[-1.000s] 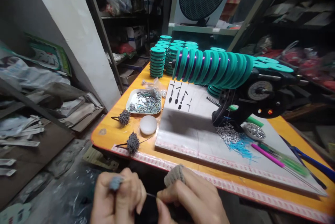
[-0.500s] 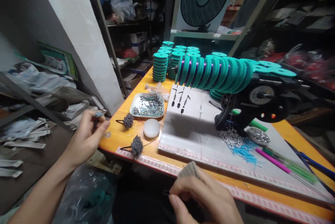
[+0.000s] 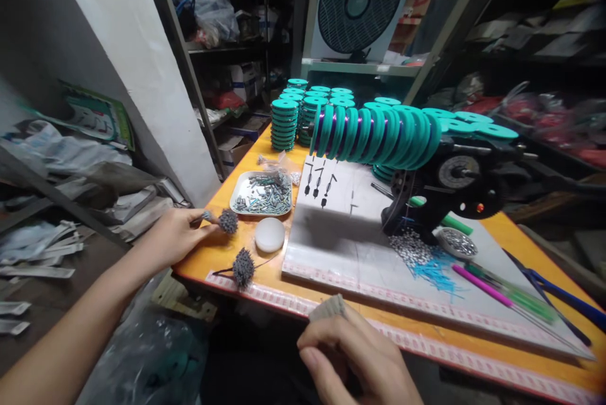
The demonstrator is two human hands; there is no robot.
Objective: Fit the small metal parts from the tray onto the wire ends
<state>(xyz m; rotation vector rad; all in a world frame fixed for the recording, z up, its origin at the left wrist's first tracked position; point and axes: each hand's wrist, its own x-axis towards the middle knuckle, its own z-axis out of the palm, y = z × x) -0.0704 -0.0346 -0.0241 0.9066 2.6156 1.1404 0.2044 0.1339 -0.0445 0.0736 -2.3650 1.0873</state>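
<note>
My left hand (image 3: 177, 234) reaches over the table's left edge, its fingers closed at the wire end of a spiky dark grey bunch of small pieces (image 3: 229, 221). A bluish-grey wrap shows on one of its fingers. Closer to the front edge lies a second spiky bunch (image 3: 243, 267) with a dark wire tail. My right hand (image 3: 353, 354) is curled before the table edge, thumb near the forefinger, which wears a grey-beige cloth cover (image 3: 327, 308). Whatever its fingers may hold is hidden. Beside the bunches are a round whitish lid or dish (image 3: 269, 235) and a tray of small metal pieces (image 3: 262, 208).
A row of teal spools (image 3: 374, 132) sits on a black machine (image 3: 454, 171) above a pale board (image 3: 326, 250). Stacked teal spools (image 3: 284, 124) stand behind. Silver bits, blue strips (image 3: 438, 272), a magenta-handled tool (image 3: 481, 285) and blue-handled pliers (image 3: 568, 298) lie right.
My left hand has moved right and onto the rear spiky bunch. The small dark loop at my right fingertips no longer shows. The view has shifted slightly.
</note>
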